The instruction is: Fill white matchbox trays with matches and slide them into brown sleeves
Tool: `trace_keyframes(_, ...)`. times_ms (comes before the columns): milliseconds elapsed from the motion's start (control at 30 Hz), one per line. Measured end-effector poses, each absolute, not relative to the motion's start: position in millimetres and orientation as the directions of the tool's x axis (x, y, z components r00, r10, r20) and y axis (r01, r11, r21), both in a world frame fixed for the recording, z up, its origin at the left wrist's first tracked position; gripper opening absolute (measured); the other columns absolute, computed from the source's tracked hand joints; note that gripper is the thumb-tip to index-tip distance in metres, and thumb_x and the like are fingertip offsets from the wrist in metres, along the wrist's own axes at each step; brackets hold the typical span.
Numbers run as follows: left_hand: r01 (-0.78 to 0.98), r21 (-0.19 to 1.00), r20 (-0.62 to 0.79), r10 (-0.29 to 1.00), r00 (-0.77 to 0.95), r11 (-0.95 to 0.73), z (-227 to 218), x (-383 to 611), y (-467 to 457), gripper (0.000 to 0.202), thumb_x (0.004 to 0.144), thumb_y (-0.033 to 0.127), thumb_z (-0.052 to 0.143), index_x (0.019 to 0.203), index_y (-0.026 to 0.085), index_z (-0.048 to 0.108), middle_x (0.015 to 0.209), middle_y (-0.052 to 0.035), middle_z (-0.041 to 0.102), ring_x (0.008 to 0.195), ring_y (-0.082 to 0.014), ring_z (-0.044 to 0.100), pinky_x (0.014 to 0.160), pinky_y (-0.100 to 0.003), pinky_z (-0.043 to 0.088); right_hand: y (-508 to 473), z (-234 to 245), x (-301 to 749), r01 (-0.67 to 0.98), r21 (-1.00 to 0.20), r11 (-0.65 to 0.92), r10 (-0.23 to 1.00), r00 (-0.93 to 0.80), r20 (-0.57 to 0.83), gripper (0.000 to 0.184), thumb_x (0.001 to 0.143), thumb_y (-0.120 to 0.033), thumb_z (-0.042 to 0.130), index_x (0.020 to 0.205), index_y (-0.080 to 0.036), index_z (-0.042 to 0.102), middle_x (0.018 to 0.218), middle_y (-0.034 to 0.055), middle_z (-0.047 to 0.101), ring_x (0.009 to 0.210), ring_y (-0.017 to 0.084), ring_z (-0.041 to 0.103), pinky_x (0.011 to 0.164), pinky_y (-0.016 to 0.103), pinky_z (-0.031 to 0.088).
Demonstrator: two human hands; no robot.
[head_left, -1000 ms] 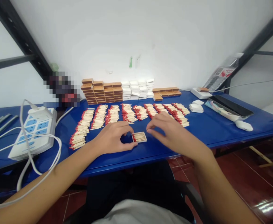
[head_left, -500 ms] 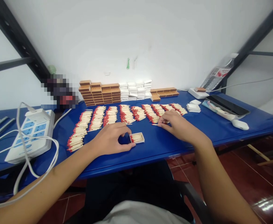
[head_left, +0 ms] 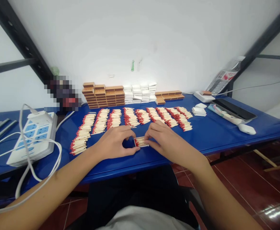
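Observation:
A small open matchbox tray point(head_left: 140, 142) full of red-tipped matches lies on the blue table point(head_left: 214, 134) near its front edge. My left hand point(head_left: 114, 142) curls round the tray's left end, thumb and fingers pinching it. My right hand point(head_left: 165, 140) covers the tray's right end, fingers bent down onto the matches. Rows of loose matches point(head_left: 130, 118) lie fanned out just behind both hands.
Stacks of brown matchbox sleeves point(head_left: 104, 95) and white trays point(head_left: 140, 92) stand at the wall. A white power strip point(head_left: 33, 135) with cables sits at left. At right lie a phone point(head_left: 235, 109), a white mouse point(head_left: 246, 128) and small white boxes point(head_left: 198, 111).
My right hand had reached out to the match rows at the right; it has come back to the tray and now rests on its right end. The left hand stayed put.

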State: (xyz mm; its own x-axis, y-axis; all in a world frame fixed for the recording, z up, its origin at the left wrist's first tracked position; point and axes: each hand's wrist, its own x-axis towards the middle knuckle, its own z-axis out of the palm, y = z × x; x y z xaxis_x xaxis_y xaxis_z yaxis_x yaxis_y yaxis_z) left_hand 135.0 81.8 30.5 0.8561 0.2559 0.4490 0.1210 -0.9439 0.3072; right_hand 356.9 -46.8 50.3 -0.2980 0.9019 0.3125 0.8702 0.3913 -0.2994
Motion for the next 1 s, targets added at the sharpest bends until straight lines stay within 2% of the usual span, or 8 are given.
trace_keyframes(100, 0.116, 0.309, 0.45, 0.253, 0.856, -0.944, 30.2, 134.9, 82.0, 0.018, 0.092, 0.037, 0.081, 0.096, 0.021, 0.073, 0.081, 0.0007, 0.066, 0.074, -0.0163, 0.062, 0.066, -0.029, 0.046, -44.8, 49.6, 359.5, 0.846, -0.342, 0.409, 0.899, -0.309, 0.31, 0.017, 0.11, -0.024, 0.056, 0.099, -0.022, 0.069, 0.104, 0.0081, 0.067, 0.102, 0.026, 0.06, 0.091, 0.042, 0.049)
trace_keyframes(167, 0.119, 0.313, 0.448, 0.257, 0.856, -0.942, 29.8, 134.4, 82.3, 0.02, 0.092, 0.039, 0.081, 0.097, 0.021, 0.074, 0.082, 0.0006, 0.066, 0.075, -0.0163, 0.063, 0.067, -0.028, 0.046, -42.4, 49.4, 373.5, 0.853, -0.36, 0.377, 0.903, -0.251, 0.35, 0.017, 0.109, -0.027, 0.057, 0.097, -0.022, 0.069, 0.102, 0.0077, 0.068, 0.102, 0.026, 0.06, 0.09, 0.041, 0.049)
trace_keyframes(267, 0.127, 0.313, 0.448, 0.265, 0.854, -0.941, 29.2, 133.9, 82.6, 0.022, 0.092, 0.041, 0.081, 0.098, 0.022, 0.074, 0.083, 0.0002, 0.066, 0.075, -0.0166, 0.063, 0.067, -0.028, 0.046, -38.1, 45.6, 407.9, 0.902, -0.334, 0.274, 0.899, -0.117, 0.423, 0.018, 0.107, -0.029, 0.059, 0.094, -0.022, 0.069, 0.097, 0.0082, 0.07, 0.098, 0.028, 0.061, 0.09, 0.044, 0.049)
trace_keyframes(400, 0.135, 0.317, 0.443, 0.272, 0.854, -0.939, 29.1, 134.4, 82.5, 0.021, 0.092, 0.04, 0.081, 0.099, 0.022, 0.074, 0.084, 0.0003, 0.067, 0.075, -0.0164, 0.063, 0.066, -0.028, 0.046, -32.2, 33.3, 452.8, 0.942, -0.287, 0.174, 0.904, -0.037, 0.426, 0.017, 0.102, -0.031, 0.062, 0.092, -0.023, 0.073, 0.094, 0.0097, 0.072, 0.096, 0.031, 0.062, 0.091, 0.048, 0.048)
trace_keyframes(533, 0.13, 0.318, 0.444, 0.269, 0.854, -0.939, 30.1, 134.9, 82.1, 0.019, 0.092, 0.039, 0.08, 0.097, 0.022, 0.073, 0.082, 0.0007, 0.066, 0.074, -0.016, 0.063, 0.065, -0.028, 0.046, -26.4, 22.9, 468.9, 0.943, -0.284, 0.176, 0.912, -0.047, 0.408, 0.017, 0.101, -0.033, 0.063, 0.097, -0.024, 0.076, 0.095, 0.0096, 0.073, 0.098, 0.032, 0.062, 0.094, 0.05, 0.048)
trace_keyframes(733, 0.124, 0.32, 0.451, 0.266, 0.852, -0.939, 30.3, 134.6, 82.4, 0.019, 0.092, 0.039, 0.08, 0.097, 0.022, 0.073, 0.082, 0.0003, 0.066, 0.074, -0.016, 0.063, 0.065, -0.028, 0.045, -20.4, 19.0, 463.5, 0.94, -0.276, 0.199, 0.924, -0.086, 0.372, 0.018, 0.102, -0.03, 0.06, 0.093, -0.025, 0.074, 0.092, 0.0078, 0.072, 0.098, 0.03, 0.063, 0.112, 0.056, 0.04)
trace_keyframes(1000, 0.132, 0.328, 0.443, 0.276, 0.853, -0.935, 30.7, 134.6, 82.3, 0.019, 0.092, 0.039, 0.08, 0.098, 0.022, 0.073, 0.082, 0.0003, 0.066, 0.074, -0.0164, 0.063, 0.065, -0.028, 0.046, -21.2, 18.5, 457.3, 0.944, -0.277, 0.182, 0.942, -0.086, 0.324, 0.02, 0.104, -0.031, 0.058, 0.088, -0.024, 0.067, 0.092, 0.0093, 0.07, 0.099, 0.031, 0.059, 0.099, 0.05, 0.045)
